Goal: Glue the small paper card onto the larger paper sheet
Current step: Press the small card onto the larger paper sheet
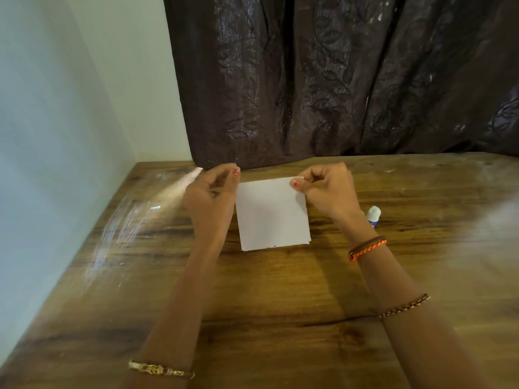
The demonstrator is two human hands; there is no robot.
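Progress: early, by the look of it. No glue shows on any paper, and the glue bottle (373,216) has its cap on.
Left hand (209,196): curled, thumb to fingers at the paper's (271,214) far left corner. Whether it truly pinches that corner I cannot tell, as the hand hides the contact.
Right hand (325,192): thumb and fingers nipped shut on the far right corner, lifting that edge a touch.
Hands: apart, one at each far corner, the paper spanning between them.
Paper: white, between the two hands, its near edge resting on the table (266,304). A second edge peeks out at the near right corner, so there may be two layers. Card and sheet together? I cannot say which is which.
Left to do: separate the pieces if they are stacked, uncap the glue, spread it, press the card down.
Glue: just right of the right wrist, lying on the table, partly hidden by it, within easy reach.
Around: dark curtain (337,80) beyond the hands, pale wall (70,108) to the left.
In the way: nothing on the table blocks the work.
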